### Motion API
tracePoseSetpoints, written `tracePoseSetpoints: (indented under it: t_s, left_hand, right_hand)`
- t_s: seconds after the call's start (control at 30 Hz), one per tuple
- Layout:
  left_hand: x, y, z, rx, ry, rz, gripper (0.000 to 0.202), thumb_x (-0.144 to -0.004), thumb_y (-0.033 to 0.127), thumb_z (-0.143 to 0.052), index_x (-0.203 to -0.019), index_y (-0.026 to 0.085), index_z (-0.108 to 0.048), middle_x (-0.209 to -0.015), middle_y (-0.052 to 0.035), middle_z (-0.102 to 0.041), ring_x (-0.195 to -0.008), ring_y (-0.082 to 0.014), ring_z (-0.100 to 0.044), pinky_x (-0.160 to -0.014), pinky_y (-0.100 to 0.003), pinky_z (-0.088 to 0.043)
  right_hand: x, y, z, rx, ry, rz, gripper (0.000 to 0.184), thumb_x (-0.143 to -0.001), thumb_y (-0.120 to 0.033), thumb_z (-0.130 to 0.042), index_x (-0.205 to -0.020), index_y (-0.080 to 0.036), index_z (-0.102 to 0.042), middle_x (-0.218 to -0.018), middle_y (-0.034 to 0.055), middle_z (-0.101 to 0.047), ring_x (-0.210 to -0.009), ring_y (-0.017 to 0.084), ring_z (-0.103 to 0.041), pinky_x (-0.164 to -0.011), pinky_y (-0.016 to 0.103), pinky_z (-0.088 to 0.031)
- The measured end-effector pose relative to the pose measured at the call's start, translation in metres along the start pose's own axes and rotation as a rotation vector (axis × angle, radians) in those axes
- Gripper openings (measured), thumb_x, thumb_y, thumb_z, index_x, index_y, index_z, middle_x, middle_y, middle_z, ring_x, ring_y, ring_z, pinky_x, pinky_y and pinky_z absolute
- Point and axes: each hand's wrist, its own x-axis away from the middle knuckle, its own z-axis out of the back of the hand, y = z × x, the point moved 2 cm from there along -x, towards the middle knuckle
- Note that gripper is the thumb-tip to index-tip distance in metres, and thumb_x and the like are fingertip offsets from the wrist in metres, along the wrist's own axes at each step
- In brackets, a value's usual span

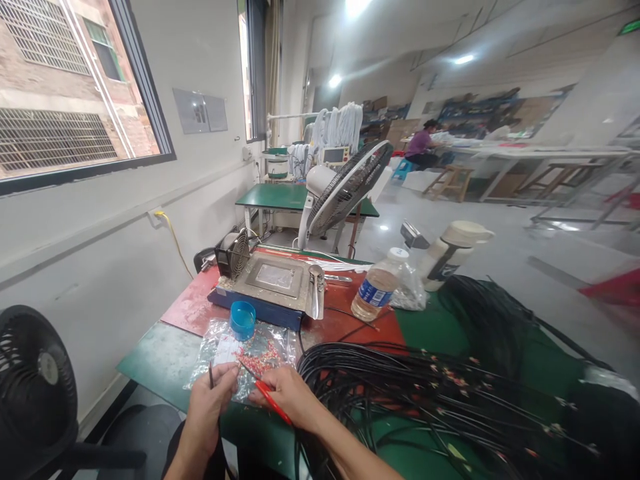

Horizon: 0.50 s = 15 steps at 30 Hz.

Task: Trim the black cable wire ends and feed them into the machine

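Head view: a black cable is being held in the left hand, fingers closed around it, above the near edge of the bench. A red-handled hand tool is being gripped in the right hand, its dark tip being directed toward the left fingertips; the tip's opening cannot be told. Damage to the cable is probably being risked, should the tool be closed too hard; a fingertip is likewise being exposed to a pinch. Red and pale scraps could be getting scattered if the clear plastic bag beneath them is caught by a wrist. The bag is being supported by a green tabletop, and a blue cap is being carried on it. Farther back, a blue-based metal unit is being kept; rightward, a black cable bundle is being spread. Beyond, a tilted fan and a seated co-worker are being shown.
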Motion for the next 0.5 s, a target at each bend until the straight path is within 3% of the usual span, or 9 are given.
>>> tracePoseSetpoints:
  t_s: [0.13, 0.23, 0.33, 0.5]
  left_hand:
    - [-0.002, -0.007, -0.002, 0.047, -0.024, 0.029, 0.041, -0.057, 0.044, -0.079, -0.078, 0.01, -0.067, -0.054, 0.0019, -0.052, -0.038, -0.0007, -0.023, -0.039, -0.016, -0.011]
    - [0.004, -0.01, -0.007, 0.116, -0.105, 0.057, 0.046, -0.055, 0.042, -0.082, -0.085, 0.011, -0.068, -0.059, 0.0016, -0.051, -0.041, -0.0019, -0.026, -0.04, -0.017, -0.015]
    - [0.013, -0.013, -0.013, 0.166, -0.203, 0.104, 0.045, -0.056, 0.037, -0.083, -0.09, 0.011, -0.069, -0.054, 0.0056, -0.042, -0.045, -0.0044, -0.029, -0.042, -0.018, -0.019]
    - [0.021, -0.017, -0.018, 0.115, -0.248, 0.132, 0.038, -0.062, 0.036, -0.081, -0.088, 0.011, -0.07, -0.053, 0.0045, -0.043, -0.047, -0.0053, -0.031, -0.043, -0.018, -0.02]
  right_hand:
    - [-0.002, 0.004, -0.001, -0.15, 0.053, 0.031, 0.045, -0.069, -0.042, -0.066, -0.043, -0.016, -0.04, -0.043, -0.0068, -0.027, -0.044, 0.005, -0.026, -0.044, 0.021, -0.017]
    - [0.0, 0.003, 0.002, -0.475, 0.045, -0.023, 0.047, -0.072, -0.057, -0.059, -0.051, -0.017, -0.047, -0.041, -0.0067, -0.035, -0.038, 0.005, -0.031, -0.039, 0.02, -0.02]
    - [0.002, -0.001, 0.004, -0.714, 0.016, -0.071, 0.049, -0.07, -0.061, -0.06, -0.053, -0.016, -0.049, -0.039, -0.0065, -0.039, -0.033, 0.005, -0.034, -0.035, 0.019, -0.023]
    - [0.003, -0.005, 0.005, -0.793, -0.036, -0.056, 0.047, -0.068, -0.056, -0.065, -0.053, -0.014, -0.051, -0.038, -0.0059, -0.043, -0.031, 0.005, -0.037, -0.033, 0.017, -0.026]
